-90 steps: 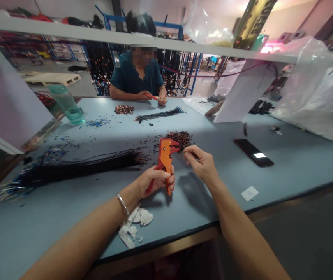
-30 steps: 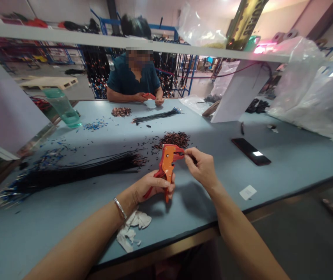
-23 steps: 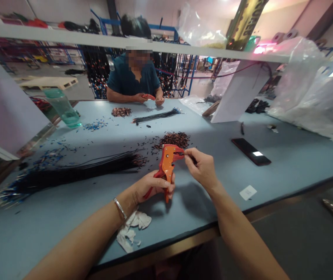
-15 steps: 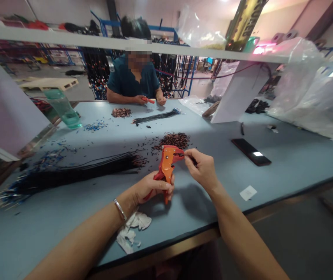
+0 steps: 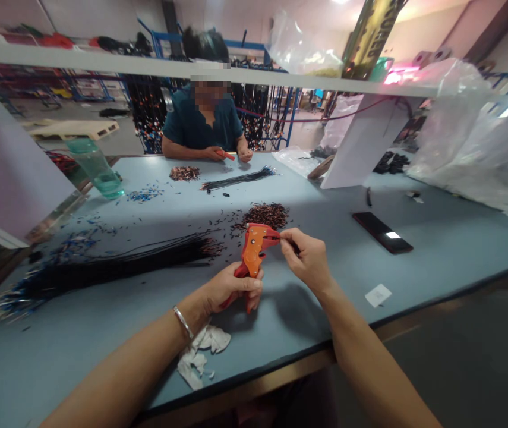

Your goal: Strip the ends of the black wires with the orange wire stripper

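Observation:
My left hand (image 5: 236,286) is wrapped round the handles of an orange and red wire stripper (image 5: 254,249), whose jaws point right. At the jaw tips, my right hand (image 5: 305,255) is closed in a pinch; what lies between its fingers is too small to make out. Behind the tool is a pile of small black and copper-coloured pieces (image 5: 268,215). To the left lies a long bundle of black wires (image 5: 120,261), with blue and white ends at the far left.
A dark phone (image 5: 382,232) and a white card (image 5: 378,295) lie to the right. Crumpled tissue (image 5: 204,351) is by my left wrist. Across the table (image 5: 325,208) sits a person (image 5: 204,125); a green bottle (image 5: 97,169) stands at left.
The wire stripper and my left hand have shifted slightly left, and the handles look a little closer together. My right hand stays at the jaw tips.

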A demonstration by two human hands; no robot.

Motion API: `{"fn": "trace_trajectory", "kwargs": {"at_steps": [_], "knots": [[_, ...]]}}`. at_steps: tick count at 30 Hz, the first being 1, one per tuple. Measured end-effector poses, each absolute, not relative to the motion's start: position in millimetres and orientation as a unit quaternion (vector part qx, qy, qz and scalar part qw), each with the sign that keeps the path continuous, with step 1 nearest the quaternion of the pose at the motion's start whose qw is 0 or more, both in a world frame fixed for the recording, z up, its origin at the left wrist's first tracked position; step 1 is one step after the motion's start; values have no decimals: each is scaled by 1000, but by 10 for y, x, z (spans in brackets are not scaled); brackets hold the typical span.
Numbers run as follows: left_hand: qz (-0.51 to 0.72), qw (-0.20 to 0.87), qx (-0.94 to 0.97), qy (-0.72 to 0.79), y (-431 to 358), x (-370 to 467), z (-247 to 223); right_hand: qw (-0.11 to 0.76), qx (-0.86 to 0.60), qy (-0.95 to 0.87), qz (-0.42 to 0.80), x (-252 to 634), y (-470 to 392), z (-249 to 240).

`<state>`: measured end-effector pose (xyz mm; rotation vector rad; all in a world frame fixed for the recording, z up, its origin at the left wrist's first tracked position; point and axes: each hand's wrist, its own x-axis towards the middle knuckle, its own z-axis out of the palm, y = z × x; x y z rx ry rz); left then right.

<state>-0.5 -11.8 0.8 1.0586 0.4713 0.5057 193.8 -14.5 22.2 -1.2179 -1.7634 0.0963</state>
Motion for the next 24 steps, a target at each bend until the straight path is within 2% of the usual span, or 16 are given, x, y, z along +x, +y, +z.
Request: {"fn": "trace_trajectory", "kwargs": {"at_steps": [12,24], "knots": [[241,796,505,232,-116,11,-20,477,-505,-719,27,1934,-141,207],[259,792,500,237,-176,41,0,473,-508,-719,-37,1888,-160,176]]}}
